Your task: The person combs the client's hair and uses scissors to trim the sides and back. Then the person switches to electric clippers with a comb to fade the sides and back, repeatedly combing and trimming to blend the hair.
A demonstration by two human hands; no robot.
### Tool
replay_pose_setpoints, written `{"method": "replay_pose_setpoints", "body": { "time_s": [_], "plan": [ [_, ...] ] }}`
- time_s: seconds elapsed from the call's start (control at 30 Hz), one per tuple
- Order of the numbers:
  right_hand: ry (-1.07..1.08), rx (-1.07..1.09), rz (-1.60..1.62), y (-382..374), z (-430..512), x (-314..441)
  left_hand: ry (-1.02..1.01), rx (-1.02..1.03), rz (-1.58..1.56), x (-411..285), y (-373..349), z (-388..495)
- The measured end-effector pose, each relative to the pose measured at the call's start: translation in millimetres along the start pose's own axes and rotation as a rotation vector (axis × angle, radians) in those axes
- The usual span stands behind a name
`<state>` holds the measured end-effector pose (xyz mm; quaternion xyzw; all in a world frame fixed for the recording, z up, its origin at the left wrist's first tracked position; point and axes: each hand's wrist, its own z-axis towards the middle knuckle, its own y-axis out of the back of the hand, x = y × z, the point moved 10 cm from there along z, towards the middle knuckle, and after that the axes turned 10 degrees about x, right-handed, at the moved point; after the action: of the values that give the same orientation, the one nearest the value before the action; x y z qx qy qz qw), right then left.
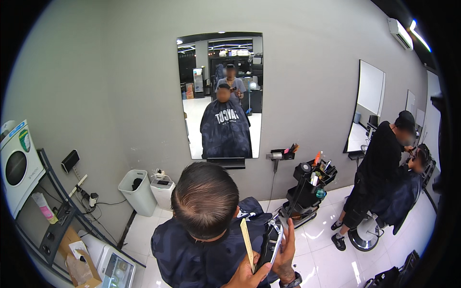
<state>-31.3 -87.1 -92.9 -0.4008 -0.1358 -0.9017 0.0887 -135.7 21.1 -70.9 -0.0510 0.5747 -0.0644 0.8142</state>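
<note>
My left hand [248,270] holds a pale yellow comb [246,235] and the lower part of a black and silver hair clipper [272,241]; both point upward. Just right of the clipper, my right hand [286,248] has its fingers extended, a dark watch on its wrist; whether it touches the clipper is unclear. In front of me sits a person with short dark hair [205,198], slicked and combed at the crown, wearing a dark patterned cape [201,259]. The clipper and comb are over the cape, right of the head, apart from the hair.
A wall mirror [255,133] hangs ahead. At right stand a black tool trolley [302,194] and a hair dryer [276,156] on a wall holder. Farther right, a co-worker [378,154] attends another seated person. A bin [133,194] and metal shelf [59,183] are left.
</note>
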Motion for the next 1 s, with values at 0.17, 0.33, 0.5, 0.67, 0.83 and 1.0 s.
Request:
{"method": "replay_pose_setpoints", "body": {
  "time_s": [0.17, 0.33, 0.5, 0.67, 0.83, 1.0],
  "plan": [
    [0.467, -0.172, -0.516, -1, 6, 49, -0.022, 0.088, 0.033, 11, -8, 16],
    [0.193, -0.422, -0.063, 59, 56, 58, 0.149, 0.186, 0.544, 47, 34, 45],
    [0.052, -0.284, 0.585, 34, 80, 83, -0.287, 0.073, 1.393, 18, 29, 66],
    [-0.020, -0.146, 0.792, -29, 97, 65, -0.310, 0.001, 1.474, 20, 45, 92],
    [0.044, -0.086, 0.677, -40, 103, 57, -0.090, 0.130, 1.258, 39, 57, 110],
    [0.074, -0.041, 0.531, -49, 107, 48, -0.072, 0.159, 1.231, 40, 57, 115]
  ]
}}
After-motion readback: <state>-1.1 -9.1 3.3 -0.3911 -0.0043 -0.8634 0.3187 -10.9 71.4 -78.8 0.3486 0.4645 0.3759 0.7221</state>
